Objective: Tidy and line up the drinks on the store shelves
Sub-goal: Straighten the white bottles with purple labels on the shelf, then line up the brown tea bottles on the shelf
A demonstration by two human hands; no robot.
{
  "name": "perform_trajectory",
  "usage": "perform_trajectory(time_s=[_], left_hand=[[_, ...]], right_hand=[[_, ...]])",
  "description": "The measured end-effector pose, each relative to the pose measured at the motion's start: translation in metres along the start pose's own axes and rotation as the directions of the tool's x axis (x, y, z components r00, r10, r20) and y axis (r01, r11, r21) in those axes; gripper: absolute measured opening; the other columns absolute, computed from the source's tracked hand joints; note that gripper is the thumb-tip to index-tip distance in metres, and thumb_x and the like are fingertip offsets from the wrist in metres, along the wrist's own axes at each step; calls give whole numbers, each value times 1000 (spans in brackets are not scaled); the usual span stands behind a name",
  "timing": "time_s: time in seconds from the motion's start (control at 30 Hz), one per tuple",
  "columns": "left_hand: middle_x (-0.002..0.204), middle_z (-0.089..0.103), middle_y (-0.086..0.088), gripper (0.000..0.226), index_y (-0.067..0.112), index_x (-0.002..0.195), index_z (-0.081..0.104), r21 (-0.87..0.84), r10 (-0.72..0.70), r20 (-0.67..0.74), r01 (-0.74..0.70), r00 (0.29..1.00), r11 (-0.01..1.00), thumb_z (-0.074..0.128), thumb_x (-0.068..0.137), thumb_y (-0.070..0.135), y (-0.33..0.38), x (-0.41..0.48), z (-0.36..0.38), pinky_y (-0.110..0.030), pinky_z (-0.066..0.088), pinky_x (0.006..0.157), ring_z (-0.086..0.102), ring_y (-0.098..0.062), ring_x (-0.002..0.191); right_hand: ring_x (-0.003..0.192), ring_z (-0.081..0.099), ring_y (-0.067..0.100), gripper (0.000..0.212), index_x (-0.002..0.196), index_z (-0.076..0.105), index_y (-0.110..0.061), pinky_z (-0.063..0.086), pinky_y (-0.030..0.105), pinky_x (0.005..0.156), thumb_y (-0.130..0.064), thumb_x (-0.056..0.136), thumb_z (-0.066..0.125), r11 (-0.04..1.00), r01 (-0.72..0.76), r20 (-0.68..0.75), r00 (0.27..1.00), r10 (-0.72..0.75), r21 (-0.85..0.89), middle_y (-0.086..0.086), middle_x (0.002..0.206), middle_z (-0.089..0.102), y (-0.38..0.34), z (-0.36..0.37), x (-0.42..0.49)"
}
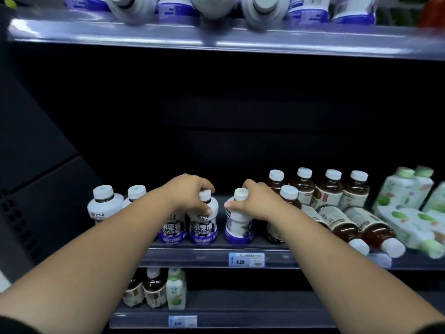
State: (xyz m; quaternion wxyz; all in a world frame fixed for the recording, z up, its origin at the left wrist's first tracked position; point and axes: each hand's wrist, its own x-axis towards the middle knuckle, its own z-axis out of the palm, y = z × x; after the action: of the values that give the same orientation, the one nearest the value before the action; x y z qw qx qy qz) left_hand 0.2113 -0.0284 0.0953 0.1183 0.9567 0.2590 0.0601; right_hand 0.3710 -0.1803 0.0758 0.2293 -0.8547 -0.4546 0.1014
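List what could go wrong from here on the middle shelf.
1. The right hand, gripping a purple-label bottle, sits close against an upright brown bottle; sliding sideways may topple it.
2. Two fallen brown bottles point their caps at the shelf lip; a knock could roll them off.

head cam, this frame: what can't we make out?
All head view.
- Top-shelf bottles: cut by top edge, motion-blurred, labels unreadable.
- Purple-label bottle: top hidden behind left forearm.
- Centre bottle: left hand grips it, fingers covering part of the cap.
- Dark tea bottle: mostly behind right hand, which grips a white bottle.
- Lower price tag: blurred, digits uncertain.
- Middle shelf rear: too dark.
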Motion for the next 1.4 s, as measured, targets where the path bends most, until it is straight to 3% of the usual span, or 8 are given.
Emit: perform_trajectory(time_s=[0.13,0.23,0.3,0.43,0.6,1.03,1.27,1.4], left_hand=[[122,64,11,69,39,129,59,-47,-45,-11,45,999,998,85,66,47,-4,-3,4,-33,49,95,58,-13,111],[122,65,12,69,37,131,57,-46,-50,-19,49,999,998,84,68,48,-4,-6,4,-34,49,96,59,-13,111],[123,64,12,65,37,133,56,-31,-46,-3,46,999,998,80,73,48,-3,-7,2,-35,49,97,58,-13,112],[126,63,11,54,39,134,56,-84,-41,15,42,999,996,72,83,48,-9,-8,-1,-35,48,99,57,-13,114],[117,65,13,48,44,127,58,-63,-18,-12,17,1000,998,69,81,53,-13,-7,3,-37,49,96,59,-15,109],[119,64,12,50,43,131,54,-16,52,-32,-52,998,999,66,83,55,-18,-6,3,-40,48,97,58,-16,111],[131,59,7,61,34,137,52,-78,54,90,-47,995,996,72,81,52,-13,0,-7,-34,47,99,57,-15,115],[134,58,1,63,30,138,53,-193,100,20,-94,995,977,77,81,44,13,19,-12,-28,47,96,57,-14,118]], right_hand=[[107,59,16,78,145,42,-36,53,35,92,-29,77,79,991,62,229,969,-89,122,0,132,55,4,-13,1],[106,57,19,70,132,48,-30,51,37,88,-51,74,81,997,78,125,989,-75,-23,-1,126,54,1,-8,-1],[111,55,21,79,139,44,-27,49,36,86,-56,75,79,995,79,119,990,-71,-61,0,130,50,-3,-7,-3],[107,60,16,74,143,44,-31,54,34,88,-29,78,78,995,77,113,990,-83,57,-2,130,57,-3,-13,-7],[108,60,14,63,136,51,-33,52,36,96,-22,82,79,983,67,97,992,-84,174,-5,123,61,-7,-2,-12],[112,59,17,63,139,46,-37,50,40,99,-30,85,77,993,21,79,996,-30,113,-5,126,61,-10,6,-9],[135,47,20,85,155,29,-35,42,40,110,-35,85,77,989,37,114,992,-54,141,-1,155,42,-9,0,-15],[121,58,14,69,144,49,-28,50,36,102,-30,83,81,928,128,-42,992,-121,350,1,143,53,9,-39,-23]])
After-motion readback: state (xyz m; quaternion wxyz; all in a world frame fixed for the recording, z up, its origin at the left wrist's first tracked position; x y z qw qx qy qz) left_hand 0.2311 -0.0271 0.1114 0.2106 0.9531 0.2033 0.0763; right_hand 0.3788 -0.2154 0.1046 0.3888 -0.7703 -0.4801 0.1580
